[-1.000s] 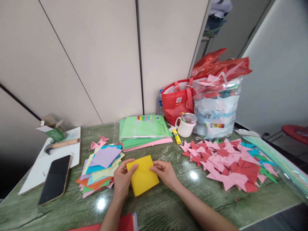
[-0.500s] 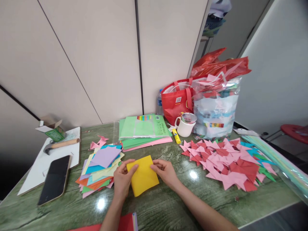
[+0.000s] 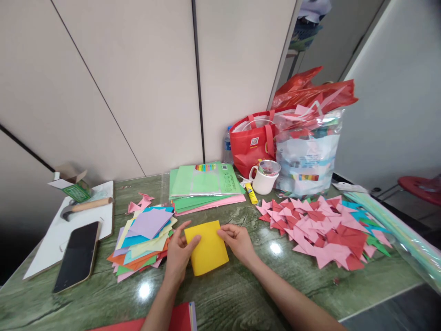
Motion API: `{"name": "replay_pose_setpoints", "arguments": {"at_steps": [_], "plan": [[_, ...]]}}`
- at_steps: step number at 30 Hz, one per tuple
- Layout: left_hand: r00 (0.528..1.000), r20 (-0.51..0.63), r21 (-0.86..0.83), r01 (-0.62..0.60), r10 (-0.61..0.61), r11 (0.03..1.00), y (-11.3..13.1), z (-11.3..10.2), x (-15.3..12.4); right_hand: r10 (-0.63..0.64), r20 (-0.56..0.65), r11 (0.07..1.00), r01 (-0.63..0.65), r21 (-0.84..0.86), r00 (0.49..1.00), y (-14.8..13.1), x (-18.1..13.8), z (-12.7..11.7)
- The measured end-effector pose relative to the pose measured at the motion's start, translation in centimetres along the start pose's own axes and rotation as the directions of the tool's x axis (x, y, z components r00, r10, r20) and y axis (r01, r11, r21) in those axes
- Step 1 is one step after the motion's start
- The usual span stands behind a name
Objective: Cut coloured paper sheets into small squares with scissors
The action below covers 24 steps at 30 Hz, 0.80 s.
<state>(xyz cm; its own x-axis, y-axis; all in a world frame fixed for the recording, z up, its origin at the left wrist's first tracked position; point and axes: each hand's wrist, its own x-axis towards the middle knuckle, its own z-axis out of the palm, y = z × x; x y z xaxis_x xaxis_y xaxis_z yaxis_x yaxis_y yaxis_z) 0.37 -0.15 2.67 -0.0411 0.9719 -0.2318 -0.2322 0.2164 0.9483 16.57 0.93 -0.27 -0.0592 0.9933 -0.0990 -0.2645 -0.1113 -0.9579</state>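
Observation:
A square yellow sheet of origami paper (image 3: 208, 250) is held up above the green table, slightly tilted and bent near its left edge. My right hand (image 3: 239, 243) pinches its upper right corner between thumb and fingers. At the left edge, my left hand (image 3: 179, 253) has its thumb on the front of the sheet; the index finger is raised beside the upper left corner and the other fingers are partly hidden. Left of that hand lies a loose pile of coloured paper squares (image 3: 151, 224), a purple one on top.
Folded pink and red paper pieces (image 3: 317, 230) are heaped at right. Behind are green paper packs (image 3: 206, 181), a glue stick (image 3: 251, 193), a white mug (image 3: 264, 181) and a red bag (image 3: 253, 147). A phone (image 3: 77, 257) and a hammer (image 3: 86, 207) lie left; red paper (image 3: 172, 319) is at front.
The yellow paper has turned a little and shifted slightly right. My left index finger has lifted away from its corner, while my right hand keeps its pinch on the upper right.

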Motion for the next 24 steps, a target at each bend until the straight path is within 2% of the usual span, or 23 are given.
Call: {"name": "replay_pose_setpoints", "arguments": {"at_steps": [3,6,14,24], "plan": [[0.99,0.105,-0.036,0.094,-0.089,0.995,-0.1,0.3,-0.2,0.004,-0.032,1.0,-0.005,-0.007,0.999,0.2,0.3,-0.3],[0.977,0.15,-0.033,0.161,-0.155,0.986,-0.4,0.4,-0.3,0.011,-0.054,1.0,-0.012,-0.015,0.998,0.4,0.5,-0.6],[0.971,0.136,-0.019,0.199,-0.195,0.98,-1.3,0.0,0.1,0.024,-0.065,0.999,-0.027,-0.047,0.998,0.5,0.6,-0.7],[0.958,0.155,-0.059,0.252,-0.241,0.966,-0.9,0.2,0.0,-0.022,-0.063,0.993,0.014,-0.113,0.998,0.7,0.7,-0.9]]}}
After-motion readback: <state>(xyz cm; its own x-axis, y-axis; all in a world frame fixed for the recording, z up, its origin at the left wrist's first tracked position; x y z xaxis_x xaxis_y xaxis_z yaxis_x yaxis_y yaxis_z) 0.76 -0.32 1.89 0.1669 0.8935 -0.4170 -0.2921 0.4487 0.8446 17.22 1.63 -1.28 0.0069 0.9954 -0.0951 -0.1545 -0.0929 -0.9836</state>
